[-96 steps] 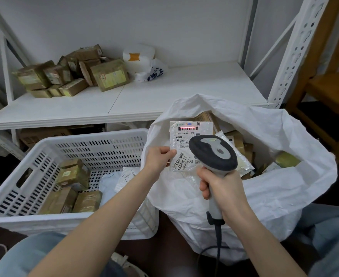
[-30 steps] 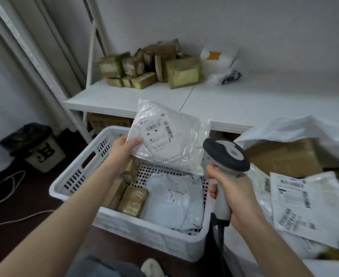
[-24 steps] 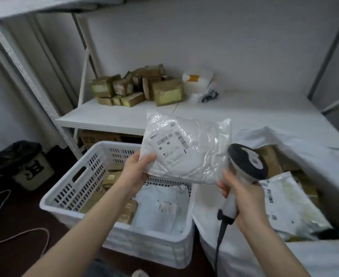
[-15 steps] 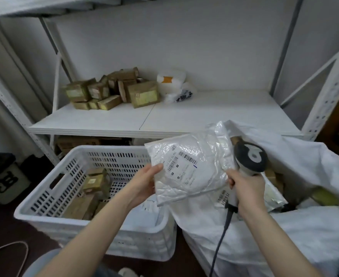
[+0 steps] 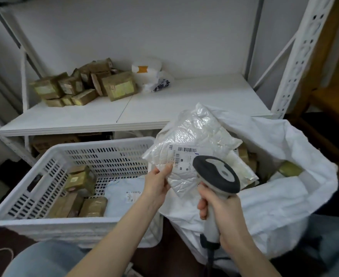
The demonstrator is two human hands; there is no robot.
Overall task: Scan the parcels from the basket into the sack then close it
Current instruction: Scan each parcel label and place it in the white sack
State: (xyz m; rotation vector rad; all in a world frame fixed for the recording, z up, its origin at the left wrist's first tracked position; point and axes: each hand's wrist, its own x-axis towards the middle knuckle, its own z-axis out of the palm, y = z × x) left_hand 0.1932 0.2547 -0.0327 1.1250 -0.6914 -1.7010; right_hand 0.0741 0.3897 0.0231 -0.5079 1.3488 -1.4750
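My left hand (image 5: pixel 157 181) pinches the lower left edge of a shiny white plastic parcel (image 5: pixel 192 140) with a barcode label, held over the near rim of the open white sack (image 5: pixel 284 176). My right hand (image 5: pixel 222 212) grips the handle of a grey barcode scanner (image 5: pixel 217 174), whose head sits just below the label. The white plastic basket (image 5: pixel 44 222) on the left holds several brown taped boxes (image 5: pixel 80 180) and a pale blue flat parcel (image 5: pixel 124 194). Inside the sack lie more parcels, partly hidden by the held one.
A white shelf (image 5: pixel 164 108) behind carries a pile of brown boxes (image 5: pixel 84 84) and a white bag (image 5: pixel 150 74). The white shelf upright (image 5: pixel 300 56) rises at the right, with a wooden chair (image 5: pixel 332 100) beyond it. My knees in jeans (image 5: pixel 44 258) are at the bottom.
The white plastic parcel has moved right from above the basket to over the sack's mouth and turned. The scanner has come under its label. The view has swung right.
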